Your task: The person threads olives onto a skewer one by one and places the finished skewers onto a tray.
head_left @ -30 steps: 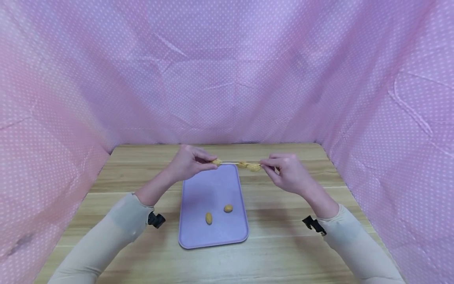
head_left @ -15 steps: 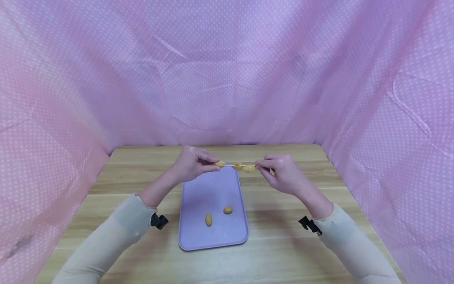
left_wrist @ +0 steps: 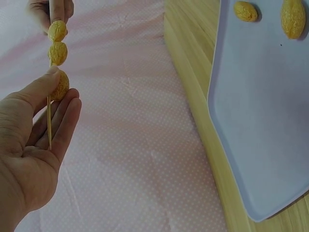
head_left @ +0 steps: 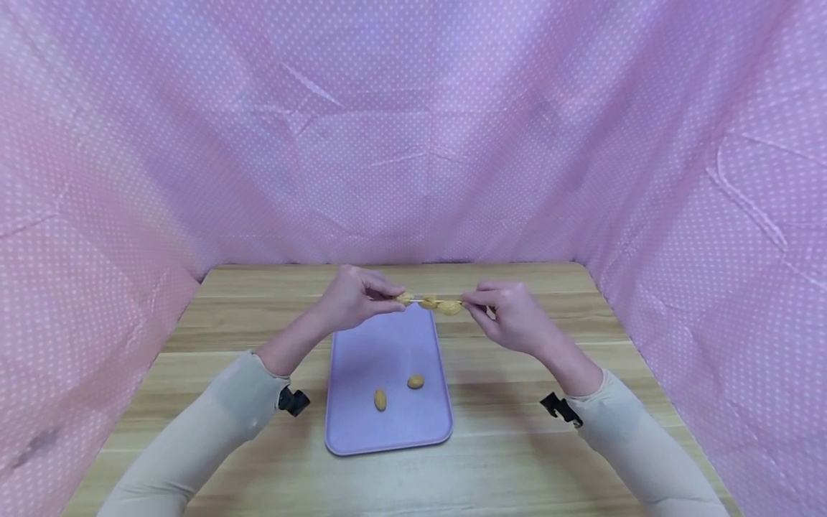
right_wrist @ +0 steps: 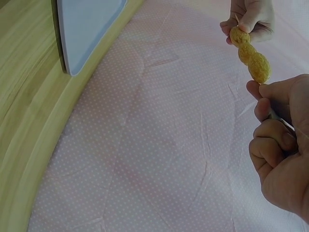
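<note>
Three wrinkled, oval, yellow-brown pieces are threaded on a thin wooden skewer (left_wrist: 49,123), held level above the far end of the lavender tray (head_left: 388,431). My left hand (head_left: 354,298) pinches the leftmost piece (left_wrist: 61,87) between thumb and fingers. In the left wrist view, the skewer's tip sticks out past that piece, over the palm. My right hand (head_left: 510,312) grips the skewer's other end, close beside the rightmost piece (right_wrist: 259,67). Between these two sits the middle piece (left_wrist: 58,53), nearer the right one. Fingers hide the skewer's right end.
Two similar loose pieces lie on the tray: a long one (head_left: 380,400) and a rounder one (head_left: 416,381). The tray rests on a wood-grain table (head_left: 517,445). Pink dotted cloth (head_left: 413,143) hangs around the back and sides of the table.
The hands have come closer together, the right one moving left and the left one slightly right. The bare stretch of skewer between the leftmost and middle pieces has shortened.
</note>
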Demonstrator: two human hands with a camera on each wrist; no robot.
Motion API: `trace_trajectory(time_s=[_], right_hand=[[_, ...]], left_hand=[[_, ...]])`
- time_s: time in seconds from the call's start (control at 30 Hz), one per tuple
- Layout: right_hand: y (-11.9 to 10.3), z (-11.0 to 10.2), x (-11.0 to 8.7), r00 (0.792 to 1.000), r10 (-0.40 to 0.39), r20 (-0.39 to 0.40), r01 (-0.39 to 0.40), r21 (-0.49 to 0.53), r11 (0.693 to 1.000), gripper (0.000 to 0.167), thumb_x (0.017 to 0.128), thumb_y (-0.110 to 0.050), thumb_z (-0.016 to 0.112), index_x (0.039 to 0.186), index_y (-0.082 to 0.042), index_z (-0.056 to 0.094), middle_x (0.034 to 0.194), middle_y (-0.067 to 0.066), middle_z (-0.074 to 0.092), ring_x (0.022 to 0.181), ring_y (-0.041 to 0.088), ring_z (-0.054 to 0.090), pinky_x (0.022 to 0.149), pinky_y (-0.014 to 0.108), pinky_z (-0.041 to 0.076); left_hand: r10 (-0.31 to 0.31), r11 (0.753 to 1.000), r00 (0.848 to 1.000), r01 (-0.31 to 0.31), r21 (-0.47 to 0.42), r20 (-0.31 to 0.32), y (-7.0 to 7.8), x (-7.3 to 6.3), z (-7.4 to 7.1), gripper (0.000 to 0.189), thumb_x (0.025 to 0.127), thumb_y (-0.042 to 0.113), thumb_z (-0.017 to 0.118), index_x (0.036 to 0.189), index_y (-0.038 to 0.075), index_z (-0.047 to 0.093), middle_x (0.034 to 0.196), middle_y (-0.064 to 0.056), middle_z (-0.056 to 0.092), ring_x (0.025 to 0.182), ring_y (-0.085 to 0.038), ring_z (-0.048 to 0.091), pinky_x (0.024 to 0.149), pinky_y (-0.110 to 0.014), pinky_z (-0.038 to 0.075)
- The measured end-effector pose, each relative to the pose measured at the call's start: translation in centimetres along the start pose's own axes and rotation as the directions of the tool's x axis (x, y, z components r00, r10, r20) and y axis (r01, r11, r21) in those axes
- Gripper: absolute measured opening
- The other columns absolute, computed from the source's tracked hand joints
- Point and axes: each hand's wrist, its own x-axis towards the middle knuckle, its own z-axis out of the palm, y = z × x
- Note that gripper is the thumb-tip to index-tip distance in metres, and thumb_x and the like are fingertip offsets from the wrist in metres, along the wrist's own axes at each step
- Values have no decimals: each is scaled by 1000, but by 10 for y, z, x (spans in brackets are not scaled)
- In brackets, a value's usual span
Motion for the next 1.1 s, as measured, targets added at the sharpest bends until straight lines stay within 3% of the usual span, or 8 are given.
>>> trace_trajectory(time_s=[0.23, 0.43, 0.6, 0.7, 0.83, 0.9, 1.0, 1.1], right_hand=[[1, 5, 0, 1000, -11, -3, 11, -1, 1000, 9, 92, -2, 78, 97, -4, 84, 70, -1, 65, 54, 9, 51, 49, 16, 42], [5, 3, -6, 998, 33, 45, -33, -6, 999, 9, 93, 0, 76, 98, -4, 83, 73, -2, 65, 60, 4, 51, 53, 19, 46], [13, -9, -16, 991, 108, 82, -101, -84, 991, 12, 94, 1, 74, 102, -5, 81, 79, -2, 68, 67, 3, 56, 59, 25, 53], [20, -17, -25, 983, 169, 69, -160, -123, 979, 12, 94, 2, 73, 102, -3, 80, 81, -1, 69, 70, 5, 57, 60, 27, 54], [27, -27, -35, 976, 216, 37, -208, -159, 965, 10, 94, 3, 73, 100, -1, 80, 78, -1, 66, 69, 7, 56, 60, 29, 53], [29, -29, -38, 975, 220, 23, -213, -175, 961, 9, 93, 3, 74, 99, -1, 80, 77, -1, 66, 69, 8, 57, 60, 30, 53], [31, -30, -41, 976, 218, 15, -211, -190, 959, 9, 92, 2, 74, 98, -1, 80, 77, -1, 67, 68, 7, 58, 59, 29, 54], [33, -29, -42, 976, 215, 22, -207, -194, 959, 9, 92, 1, 74, 98, -2, 81, 77, -2, 67, 68, 6, 57, 59, 28, 53]], left_hand=[[0, 1000, 1000, 0, 9, -2, 0, 0, 3, 24, 80, 3, 92, 102, -2, 83, 92, -14, 83, 76, -20, 79, 68, -24, 66], [-34, 997, 999, 34, 67, 11, -1, 2, 7, 28, 81, 10, 93, 105, -1, 83, 99, -15, 83, 88, -27, 82, 80, -30, 68], [72, 977, 996, -61, 205, -46, -1, -3, 11, 30, 82, 15, 93, 108, 3, 84, 105, -12, 83, 97, -27, 81, 88, -38, 68], [104, 967, 994, -92, 239, -41, -1, -10, 22, 27, 83, 17, 92, 107, 7, 84, 107, -11, 83, 100, -27, 81, 90, -39, 67], [17, 980, 997, -33, 197, 81, -8, -25, 51, 23, 87, 18, 88, 108, 8, 84, 107, -10, 83, 101, -26, 79, 93, -35, 66], [-50, 983, 982, 17, 181, 183, -14, -33, 69, 23, 90, 19, 85, 109, 8, 84, 106, -9, 83, 100, -26, 78, 91, -31, 65], [-130, 982, 932, 73, 177, 338, -23, -44, 90, 22, 92, 16, 83, 111, 6, 83, 104, -10, 82, 94, -24, 77, 83, -22, 62], [-161, 978, 893, 87, 191, 420, -29, -52, 103, 21, 93, 13, 81, 112, 4, 83, 101, -10, 83, 90, -20, 77, 78, -17, 60]])
